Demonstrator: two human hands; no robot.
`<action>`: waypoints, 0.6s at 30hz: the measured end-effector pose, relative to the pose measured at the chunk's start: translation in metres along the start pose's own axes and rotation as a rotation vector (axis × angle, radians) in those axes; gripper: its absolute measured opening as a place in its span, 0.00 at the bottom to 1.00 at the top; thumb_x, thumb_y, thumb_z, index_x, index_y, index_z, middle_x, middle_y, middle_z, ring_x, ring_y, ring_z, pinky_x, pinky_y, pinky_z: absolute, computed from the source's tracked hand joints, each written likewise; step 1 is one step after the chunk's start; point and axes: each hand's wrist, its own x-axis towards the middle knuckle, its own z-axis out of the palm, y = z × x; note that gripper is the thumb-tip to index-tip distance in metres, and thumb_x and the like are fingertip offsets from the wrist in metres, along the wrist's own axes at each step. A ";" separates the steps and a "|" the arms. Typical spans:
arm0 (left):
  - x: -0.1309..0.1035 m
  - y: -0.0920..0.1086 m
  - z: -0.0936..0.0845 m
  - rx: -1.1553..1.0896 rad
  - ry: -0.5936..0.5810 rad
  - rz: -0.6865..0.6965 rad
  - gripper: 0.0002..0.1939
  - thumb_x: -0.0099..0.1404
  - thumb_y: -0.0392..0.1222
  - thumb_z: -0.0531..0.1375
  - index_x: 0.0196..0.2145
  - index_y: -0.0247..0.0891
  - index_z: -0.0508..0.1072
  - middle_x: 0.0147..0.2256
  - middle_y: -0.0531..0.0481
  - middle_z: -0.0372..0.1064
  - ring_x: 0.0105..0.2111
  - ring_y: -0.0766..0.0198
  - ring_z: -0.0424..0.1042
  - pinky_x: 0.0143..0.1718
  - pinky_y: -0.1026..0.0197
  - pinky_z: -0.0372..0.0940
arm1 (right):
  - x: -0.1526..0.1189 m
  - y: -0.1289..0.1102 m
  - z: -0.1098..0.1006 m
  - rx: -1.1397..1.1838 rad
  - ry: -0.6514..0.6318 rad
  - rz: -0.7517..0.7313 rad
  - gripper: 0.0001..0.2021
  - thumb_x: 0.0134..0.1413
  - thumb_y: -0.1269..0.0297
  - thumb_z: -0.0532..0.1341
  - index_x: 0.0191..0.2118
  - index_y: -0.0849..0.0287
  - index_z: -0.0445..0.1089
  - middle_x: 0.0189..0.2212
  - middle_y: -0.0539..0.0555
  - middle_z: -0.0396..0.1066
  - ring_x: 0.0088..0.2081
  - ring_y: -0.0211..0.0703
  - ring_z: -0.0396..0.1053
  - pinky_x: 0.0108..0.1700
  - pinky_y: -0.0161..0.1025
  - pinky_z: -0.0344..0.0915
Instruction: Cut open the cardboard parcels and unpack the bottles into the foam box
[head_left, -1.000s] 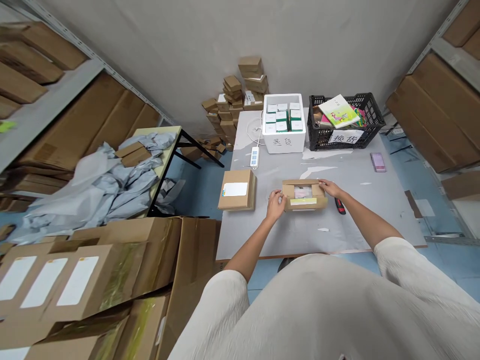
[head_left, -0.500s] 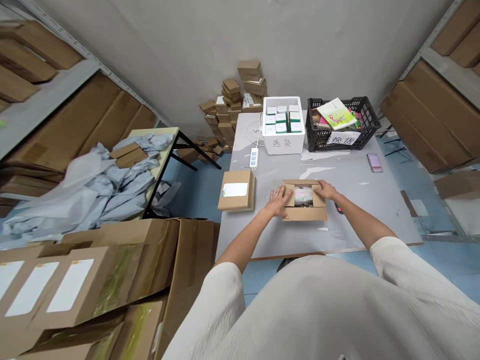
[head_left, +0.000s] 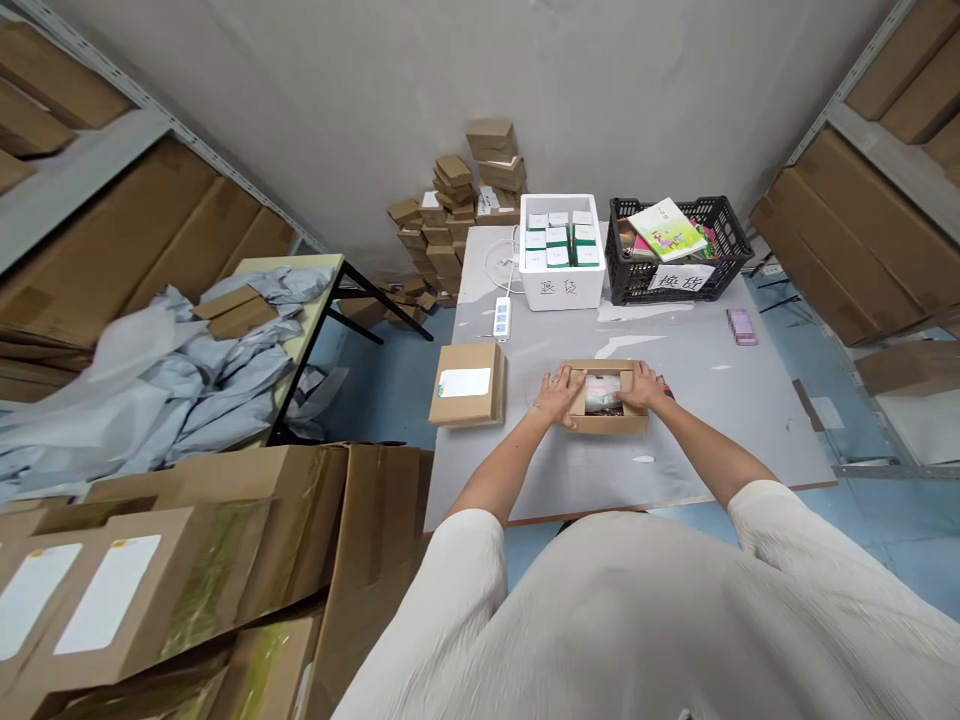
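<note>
A small cardboard box [head_left: 606,425] lies open at the top on the grey table. Inside it is a clear, plastic-wrapped item [head_left: 602,390] with something dark at its front edge; I cannot make out its kind. My left hand [head_left: 556,396] grips the box's left side, thumb over the short flap and fingers along the outside. At the opposite end my right hand [head_left: 642,385] holds the right side, with its fingers over the short right flap. A small red and black object [head_left: 667,388] sits partly hidden behind my right hand.
Left of the hands is a closed, labelled carton [head_left: 465,384]. Behind stand a power strip [head_left: 502,318], a white foam box [head_left: 562,290] of small cartons and a black crate [head_left: 679,285] with books. A phone [head_left: 741,327] lies right. Stacked cartons [head_left: 217,560] flank the table's left side.
My right hand has shifted from the back right corner onto the right flap. The box's front flap now looks narrower, tilted more upright. The whole view has shifted slightly.
</note>
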 end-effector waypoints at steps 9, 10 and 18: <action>-0.008 0.001 0.002 0.025 0.005 -0.044 0.80 0.39 0.61 0.82 0.79 0.45 0.44 0.78 0.25 0.34 0.78 0.29 0.33 0.74 0.27 0.33 | -0.002 0.011 -0.024 0.150 -0.072 -0.039 0.48 0.57 0.47 0.62 0.79 0.52 0.46 0.79 0.63 0.43 0.75 0.68 0.51 0.72 0.64 0.56; -0.008 0.001 0.002 0.011 0.015 -0.050 0.80 0.38 0.60 0.82 0.79 0.45 0.45 0.78 0.25 0.34 0.78 0.28 0.33 0.74 0.27 0.33 | -0.002 0.017 -0.029 0.192 -0.048 -0.064 0.46 0.58 0.48 0.61 0.79 0.52 0.47 0.78 0.63 0.45 0.75 0.66 0.53 0.71 0.62 0.58; -0.007 0.001 0.000 0.030 -0.002 -0.071 0.78 0.41 0.62 0.81 0.79 0.46 0.43 0.78 0.26 0.34 0.78 0.30 0.32 0.74 0.28 0.33 | -0.011 0.073 -0.056 0.267 0.240 -0.107 0.40 0.57 0.58 0.60 0.76 0.56 0.56 0.69 0.66 0.60 0.62 0.62 0.67 0.66 0.59 0.65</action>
